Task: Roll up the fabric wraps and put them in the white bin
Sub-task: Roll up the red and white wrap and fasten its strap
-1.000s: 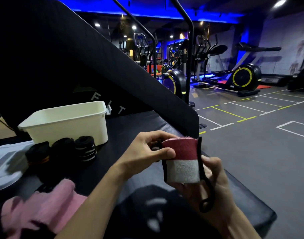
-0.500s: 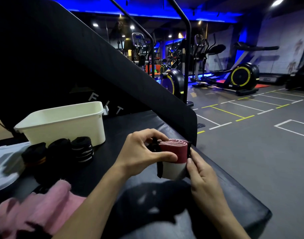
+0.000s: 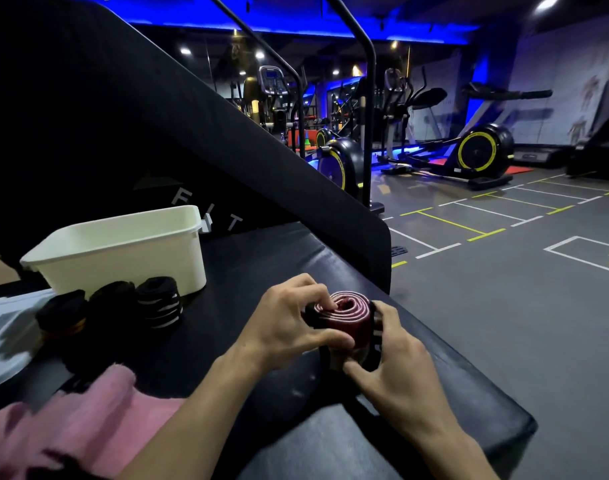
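Both hands work over the black padded tabletop [image 3: 261, 271]: left hand [image 3: 289, 327] and right hand [image 3: 396, 368] clamp the red rolled fabric wrap [image 3: 344, 317]. White plastic bin [image 3: 123, 251] waits left. Best bet: squeeze the coil tight, fasten the tail flat.

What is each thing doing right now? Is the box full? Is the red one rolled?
red wrap: rolled into a coil, spiral end up, held over the black pad
left hand: grips the roll
right hand: grips the roll
white bin: upright, inside hidden
three black wraps: rolled, standing outside the bin
pink cloth: lying loose
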`<state>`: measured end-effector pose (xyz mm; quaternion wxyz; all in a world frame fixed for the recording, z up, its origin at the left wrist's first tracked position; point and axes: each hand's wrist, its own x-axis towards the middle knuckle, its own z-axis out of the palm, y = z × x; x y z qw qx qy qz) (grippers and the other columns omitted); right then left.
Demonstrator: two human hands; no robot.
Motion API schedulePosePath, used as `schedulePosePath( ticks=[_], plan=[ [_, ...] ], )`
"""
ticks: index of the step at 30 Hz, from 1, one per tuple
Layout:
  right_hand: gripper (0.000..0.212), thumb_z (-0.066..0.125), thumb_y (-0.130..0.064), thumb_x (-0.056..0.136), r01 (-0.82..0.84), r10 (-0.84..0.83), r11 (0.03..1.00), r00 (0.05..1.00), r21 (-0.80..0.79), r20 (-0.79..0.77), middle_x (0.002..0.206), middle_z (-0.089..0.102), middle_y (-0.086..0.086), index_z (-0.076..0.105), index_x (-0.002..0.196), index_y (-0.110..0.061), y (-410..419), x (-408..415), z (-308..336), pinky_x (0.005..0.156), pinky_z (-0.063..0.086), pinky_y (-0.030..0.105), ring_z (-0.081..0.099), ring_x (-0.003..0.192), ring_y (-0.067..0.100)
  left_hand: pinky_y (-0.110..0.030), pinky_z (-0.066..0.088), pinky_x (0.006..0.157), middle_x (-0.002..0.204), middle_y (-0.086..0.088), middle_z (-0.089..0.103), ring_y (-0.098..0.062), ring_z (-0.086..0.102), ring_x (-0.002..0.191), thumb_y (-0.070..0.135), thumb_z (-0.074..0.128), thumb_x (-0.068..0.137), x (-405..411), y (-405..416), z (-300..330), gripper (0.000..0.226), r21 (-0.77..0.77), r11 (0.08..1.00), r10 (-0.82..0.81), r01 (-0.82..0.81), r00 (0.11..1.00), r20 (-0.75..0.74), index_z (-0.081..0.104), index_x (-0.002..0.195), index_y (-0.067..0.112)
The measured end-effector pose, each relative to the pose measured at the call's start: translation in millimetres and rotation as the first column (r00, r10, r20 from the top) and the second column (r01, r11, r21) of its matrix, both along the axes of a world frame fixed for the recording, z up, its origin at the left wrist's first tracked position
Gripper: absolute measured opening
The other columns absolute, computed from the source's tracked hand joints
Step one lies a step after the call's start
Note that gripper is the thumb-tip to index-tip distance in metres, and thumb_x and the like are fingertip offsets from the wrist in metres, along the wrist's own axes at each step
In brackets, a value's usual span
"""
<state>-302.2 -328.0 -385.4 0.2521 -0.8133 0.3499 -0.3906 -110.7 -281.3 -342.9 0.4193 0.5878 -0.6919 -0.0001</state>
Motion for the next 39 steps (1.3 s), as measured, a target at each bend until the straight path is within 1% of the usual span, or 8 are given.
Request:
schedulePosePath(
  ticks=[4,12,17,21,25,30,35,39],
  plan=[
    [0.061,0.075,-0.051,0.067,0.017,-0.018,0.999,1.0,0.043,0.021,0.106,0.067,-0.015,0.034,0.111,-0.047,4.1,7.7,-3.0,0.075,0.056,0.037,0.069,0.095,0.016,-0.041,0.055,0.069,0.091,0.008,0.063,-0.017,0.066,0.082,0.062,0.091,0.054,-2.9,-1.3,-3.0,0.051,0.006,1.0,0.024,-0.024,0.999,-0.042,0.07,0.082,0.025],
    [0.069,0.072,-0.06,0.06,0.064,-0.076,0.992,0.992,0.11,0.105,0.101,0.069,-0.016,0.039,0.119,-0.046,0.2,3.8,1.1,0.08,0.056,0.038,0.069,0.095,0.012,-0.034,0.058,0.074,0.087,0.012,0.071,-0.006,0.069,0.082,0.056,0.094,0.056,-25.8,-0.4,3.1,0.045,0.016,0.988,0.152,-0.152,0.973,-0.174,0.07,0.084,0.031],
    [0.073,0.084,-0.055,0.057,0.101,-0.126,0.987,0.968,0.123,0.215,0.095,0.071,-0.02,0.045,0.117,-0.043,-5.9,-4.2,8.0,0.074,0.056,0.026,0.067,0.084,-0.005,-0.039,0.062,0.081,0.099,0.006,0.078,-0.013,0.074,0.093,0.027,0.086,0.083,-18.0,7.4,25.2,0.022,0.175,0.979,-0.031,0.109,0.918,-0.395,0.077,0.103,0.023],
    [0.073,0.083,-0.051,0.055,0.097,-0.127,0.988,0.952,0.12,0.277,0.096,0.07,-0.018,0.047,0.118,-0.042,-5.5,-5.9,10.1,0.075,0.058,0.032,0.068,0.085,0.0,-0.034,0.058,0.068,0.082,-0.005,0.076,-0.016,0.07,0.073,0.01,0.083,0.085,-10.6,13.7,34.3,0.018,0.192,0.963,-0.09,0.189,0.897,-0.433,0.077,0.102,0.011],
    [0.075,0.077,-0.055,0.051,0.079,-0.114,0.99,0.942,0.121,0.316,0.098,0.069,-0.017,0.047,0.118,-0.04,-7.0,-7.4,12.0,0.077,0.058,0.034,0.068,0.086,0.0,-0.028,0.053,0.063,0.072,-0.002,0.069,-0.014,0.063,0.068,0.018,0.081,0.085,-2.5,19.9,39.1,0.011,0.215,0.95,-0.091,0.229,0.856,-0.509,0.073,0.088,0.011],
    [0.073,0.075,-0.056,0.049,0.051,-0.096,0.989,0.934,0.135,0.344,0.095,0.069,-0.016,0.048,0.116,-0.041,-5.5,-8.5,13.2,0.074,0.057,0.028,0.067,0.085,-0.002,-0.027,0.058,0.068,0.083,-0.006,0.067,-0.016,0.064,0.08,0.017,0.073,0.089,8.3,30.3,46.0,0.008,0.277,0.889,-0.109,0.365,0.755,-0.646,0.071,0.095,0.01],
    [0.075,0.071,-0.057,0.047,0.02,-0.072,0.989,0.932,0.148,0.354,0.095,0.068,-0.021,0.047,0.117,-0.043,-3.2,-6.3,12.9,0.07,0.051,0.015,0.066,0.086,-0.005,-0.03,0.06,0.073,0.087,-0.004,0.064,-0.015,0.058,0.08,0.011,0.068,0.096,11.1,30.2,42.2,0.011,0.345,0.889,-0.06,0.3,0.825,-0.563,0.071,0.106,0.006],
    [0.073,0.072,-0.053,0.048,-0.062,-0.023,0.979,0.913,0.194,0.408,0.097,0.071,-0.016,0.052,0.116,-0.04,-3.7,-3.4,9.4,0.077,0.056,0.025,0.069,0.089,0.0,-0.031,0.059,0.072,0.089,-0.001,0.068,-0.012,0.061,0.081,0.023,0.066,0.093,9.7,30.8,43.5,0.018,0.275,0.9,-0.089,0.339,0.759,-0.645,0.069,0.101,0.007]
  ],
)
